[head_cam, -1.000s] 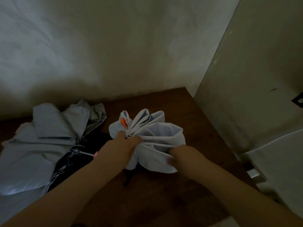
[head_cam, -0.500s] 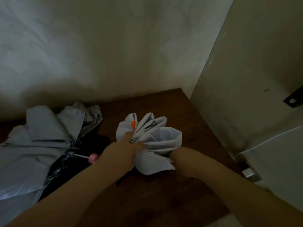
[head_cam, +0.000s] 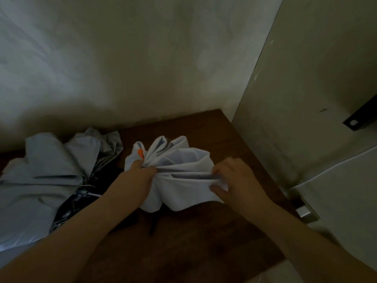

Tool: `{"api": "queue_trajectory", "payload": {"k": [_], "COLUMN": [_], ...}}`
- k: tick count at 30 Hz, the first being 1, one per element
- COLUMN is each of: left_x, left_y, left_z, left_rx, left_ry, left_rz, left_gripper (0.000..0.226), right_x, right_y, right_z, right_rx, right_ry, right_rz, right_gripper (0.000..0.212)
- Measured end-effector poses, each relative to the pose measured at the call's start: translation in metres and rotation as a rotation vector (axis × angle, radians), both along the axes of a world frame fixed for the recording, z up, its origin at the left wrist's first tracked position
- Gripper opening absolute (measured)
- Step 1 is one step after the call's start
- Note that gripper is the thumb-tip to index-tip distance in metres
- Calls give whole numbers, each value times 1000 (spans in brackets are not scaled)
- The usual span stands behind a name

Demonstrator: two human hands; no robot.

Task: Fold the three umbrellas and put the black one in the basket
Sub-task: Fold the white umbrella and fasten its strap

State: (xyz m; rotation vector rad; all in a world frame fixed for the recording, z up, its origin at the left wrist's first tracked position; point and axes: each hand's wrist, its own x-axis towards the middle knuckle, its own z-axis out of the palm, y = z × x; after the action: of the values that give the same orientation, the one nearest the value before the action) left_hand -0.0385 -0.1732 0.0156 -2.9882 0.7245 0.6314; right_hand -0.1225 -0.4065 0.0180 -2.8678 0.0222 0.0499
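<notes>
We note right hand (head_cam: 236,181) now drawn out toward 3 o'clock, pinching white umbrella (head_cam: 179,170) pleat taut; left hand (head_cam: 140,176) clamps gathered centre. Pleating advances.

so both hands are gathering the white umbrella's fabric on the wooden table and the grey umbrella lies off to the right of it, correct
Not quite. In the head view both the left hand and the right hand grip the white umbrella on the wooden table, but the grey umbrella lies to its left, not its right.
</notes>
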Motion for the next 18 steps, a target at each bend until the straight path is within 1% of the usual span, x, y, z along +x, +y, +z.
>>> {"api": "queue_trajectory", "payload": {"k": [1, 2, 3, 4, 5, 7, 8, 9, 14, 16, 18], "left_x": [2, 3, 3, 3, 2, 1, 0, 1, 1, 0, 2], "left_y": [3, 5, 6, 7, 8, 10, 11, 12, 14, 14, 17], "left_z": [-1, -2, -3, -4, -5, -5, -5, -5, -6, -8, -11], "left_rx": [-13, -28, -48, -73, -100, -164, -194, -204, -236, -263, -282], "left_ry": [-7, -14, -19, -21, -18, 1, 12, 20, 8, -8, -19], "left_rz": [9, 16, 24, 33, 40, 49, 51, 54, 130, 169, 215], "left_gripper": [45, 44, 43, 41, 40, 39, 39, 40, 41, 38, 34], "right_x": [-1, -2, -1, 1, 5, 11, 13, 15, 13, 9, 0], "right_y": [-6, -10, -12, -12, -10, -3, -2, -3, -11, -6, 4], "right_z": [-4, -5, -5, -5, -4, -1, 1, 2, 15, 17, 21], "right_rx": [21, 89, 174, 244, 320, 469, 498, 478, 145, 106, 149], "right_ry": [-12, 45, 122, 189, 230, 271, 265, 241, 160, 149, 185], "right_rz": [-93, -177, -223, -219, -199, -178, -160, -122, 65, 91, 134], "right_gripper": [44, 54, 61, 61, 54, 30, 18, 10, 19, 16, 14]}}
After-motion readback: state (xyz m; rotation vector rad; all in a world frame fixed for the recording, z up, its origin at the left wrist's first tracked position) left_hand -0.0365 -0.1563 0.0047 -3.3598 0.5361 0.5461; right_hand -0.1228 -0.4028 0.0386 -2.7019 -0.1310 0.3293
